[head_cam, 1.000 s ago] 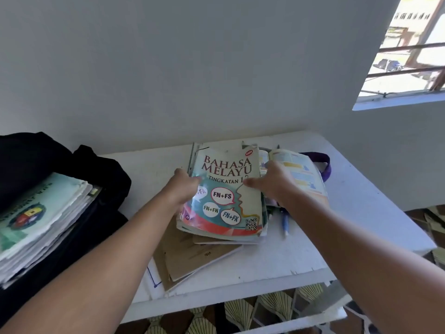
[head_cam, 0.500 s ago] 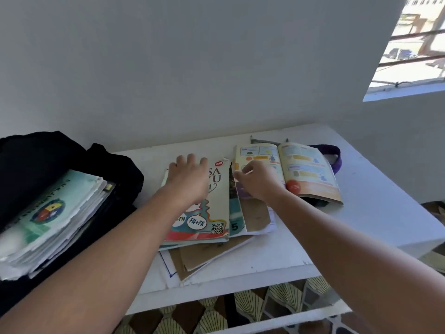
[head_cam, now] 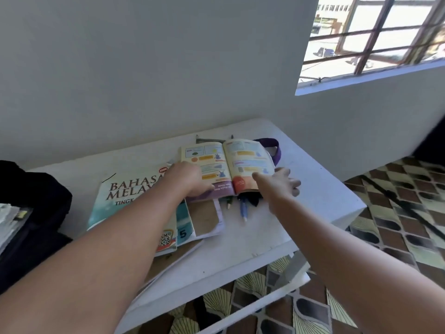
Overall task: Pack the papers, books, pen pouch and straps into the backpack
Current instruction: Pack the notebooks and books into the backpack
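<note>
My left hand (head_cam: 190, 180) gripped the open book's (head_cam: 226, 165) near-left edge, my right hand (head_cam: 280, 183), fingers spread loose, touched its right page, Bahasa Melayu textbook (head_cam: 120, 201) left of it on the desk (head_cam: 301, 213)

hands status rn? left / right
Left hand: grips the near left edge of the open book.
Right hand: at the open book's right edge, fingers spread; whether it grips cannot be told.

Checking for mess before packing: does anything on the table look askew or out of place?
Yes. The open book lies spread over pens poking out beneath its near edge, and the Bahasa Melayu book tops a fanned, uneven stack. Nothing looks spilled or torn.
</note>
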A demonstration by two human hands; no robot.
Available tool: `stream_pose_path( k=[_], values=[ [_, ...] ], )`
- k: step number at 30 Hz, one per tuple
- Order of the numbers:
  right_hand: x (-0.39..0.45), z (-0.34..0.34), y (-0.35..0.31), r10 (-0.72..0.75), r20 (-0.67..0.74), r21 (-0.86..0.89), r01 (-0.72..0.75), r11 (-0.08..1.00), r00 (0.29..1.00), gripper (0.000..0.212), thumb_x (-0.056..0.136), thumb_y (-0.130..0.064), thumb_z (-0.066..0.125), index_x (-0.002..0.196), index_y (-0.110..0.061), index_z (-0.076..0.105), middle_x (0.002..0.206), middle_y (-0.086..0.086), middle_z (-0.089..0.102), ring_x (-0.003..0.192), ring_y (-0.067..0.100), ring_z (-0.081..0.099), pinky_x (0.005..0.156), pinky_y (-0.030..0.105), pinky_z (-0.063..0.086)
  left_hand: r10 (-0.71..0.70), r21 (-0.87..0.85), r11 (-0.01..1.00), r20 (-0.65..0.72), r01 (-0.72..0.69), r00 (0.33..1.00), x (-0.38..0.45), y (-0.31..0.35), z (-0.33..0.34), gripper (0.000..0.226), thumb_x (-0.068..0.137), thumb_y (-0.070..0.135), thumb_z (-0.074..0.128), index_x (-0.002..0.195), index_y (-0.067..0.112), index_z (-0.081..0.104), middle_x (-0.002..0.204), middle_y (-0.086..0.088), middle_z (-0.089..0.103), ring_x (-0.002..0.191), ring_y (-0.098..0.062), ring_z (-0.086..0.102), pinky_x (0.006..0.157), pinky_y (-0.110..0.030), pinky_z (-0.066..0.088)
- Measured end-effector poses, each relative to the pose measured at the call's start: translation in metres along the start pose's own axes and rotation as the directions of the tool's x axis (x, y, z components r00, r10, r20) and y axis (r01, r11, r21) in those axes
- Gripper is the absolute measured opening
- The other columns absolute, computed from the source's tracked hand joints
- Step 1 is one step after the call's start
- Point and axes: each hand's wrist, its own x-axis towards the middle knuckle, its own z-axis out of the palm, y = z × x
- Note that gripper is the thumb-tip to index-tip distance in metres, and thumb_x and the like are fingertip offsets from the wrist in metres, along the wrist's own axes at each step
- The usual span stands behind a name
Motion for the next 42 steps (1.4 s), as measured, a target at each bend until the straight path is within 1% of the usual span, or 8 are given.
stream_pose_path(
  k=[11,14,18,25,30,35,38,42],
  values=[
    [0.017,-0.011,0.008,0.12,0.117,0.216,-0.143,0.966,0.986,0.084,0.06,-0.074,0.077,0.116,-0.014,0.059,0.116,0.01,0.063,0.109,0.03,0.059,0.096,0.045,0.054,0.026,0.032,0.999,0.014,-0.026,1.0,-0.002,-0.004,-0.001,0.068,0.087,0.076,0.05,0.123,0.02,0.063,0.116,-0.007,0.065,0.107,-0.026,0.059,0.082,-0.035,0.049],
    [0.007,-0.017,0.0,0.016,0.133,0.527,-0.084,0.846,0.991,0.039,0.092,-0.054,0.071,0.088,-0.016,0.062,0.097,0.008,0.068,0.082,0.018,0.062,0.076,0.033,0.049,0.027,0.031,0.999,0.037,-0.028,0.999,-0.001,-0.006,-0.003,0.069,0.086,0.079,0.048,0.121,0.022,0.063,0.116,-0.006,0.066,0.106,-0.026,0.06,0.086,-0.036,0.052],
    [-0.019,-0.015,-0.021,-0.173,0.084,0.753,0.051,0.656,0.981,0.042,0.104,-0.057,0.048,0.092,-0.023,0.071,0.091,0.003,0.074,0.087,0.02,0.071,0.075,0.034,0.049,0.014,-0.01,1.0,0.065,-0.013,0.998,0.0,-0.009,-0.005,0.053,0.096,0.063,0.046,0.124,0.021,0.062,0.119,-0.006,0.064,0.106,-0.025,0.06,0.076,-0.033,0.047],
    [-0.035,0.016,-0.025,-0.513,0.365,0.481,0.314,0.819,0.777,0.055,0.109,-0.056,0.033,0.119,-0.025,0.078,0.129,-0.007,0.071,0.116,0.017,0.063,0.092,0.034,0.044,-0.013,-0.201,0.979,0.015,0.016,1.0,-0.014,-0.02,-0.005,0.038,0.099,0.009,0.046,0.136,0.009,0.054,0.121,-0.014,0.062,0.099,-0.026,0.06,0.077,-0.032,0.051],
    [-0.019,0.03,-0.03,-0.407,0.384,-0.078,0.468,0.88,0.829,0.057,0.096,-0.049,0.068,0.146,-0.025,0.05,0.132,0.003,0.059,0.105,0.019,0.064,0.074,0.031,0.056,-0.391,-0.736,0.635,-0.046,0.233,0.919,-0.015,-0.068,0.005,0.07,0.093,-0.001,0.055,0.153,0.004,0.019,0.13,-0.026,0.057,0.11,-0.041,0.063,0.086,-0.042,0.054],
    [-0.012,0.039,-0.036,-0.283,0.391,-0.011,0.312,0.95,0.876,0.054,0.078,-0.029,0.091,0.115,-0.015,0.054,0.111,0.002,0.069,0.095,0.018,0.069,0.081,0.039,0.064,-0.369,-0.958,0.136,0.188,0.253,0.91,-0.021,-0.09,0.009,0.037,0.098,-0.004,0.048,0.126,0.016,0.033,0.123,-0.022,0.052,0.099,-0.03,0.069,0.074,-0.053,0.063],
    [-0.014,0.042,-0.045,-0.313,0.366,0.074,0.308,0.949,0.876,0.047,0.073,-0.02,0.094,0.107,-0.017,0.062,0.104,0.002,0.074,0.091,0.017,0.073,0.077,0.038,0.065,-0.341,-0.945,0.214,0.166,0.249,0.925,-0.021,-0.089,0.01,0.036,0.099,0.006,0.055,0.129,0.015,0.038,0.127,-0.02,0.053,0.095,-0.023,0.067,0.075,-0.045,0.064],
    [-0.034,0.038,-0.07,-0.464,0.287,0.281,0.39,0.877,0.838,0.037,0.084,-0.005,0.082,0.107,-0.02,0.058,0.108,-0.002,0.069,0.093,0.015,0.07,0.068,0.03,0.062,-0.307,-0.776,0.629,-0.186,0.053,0.933,-0.021,-0.077,-0.005,0.062,0.095,0.025,0.069,0.145,0.014,0.034,0.139,-0.016,0.048,0.116,-0.031,0.058,0.09,-0.033,0.047]
  ],
)
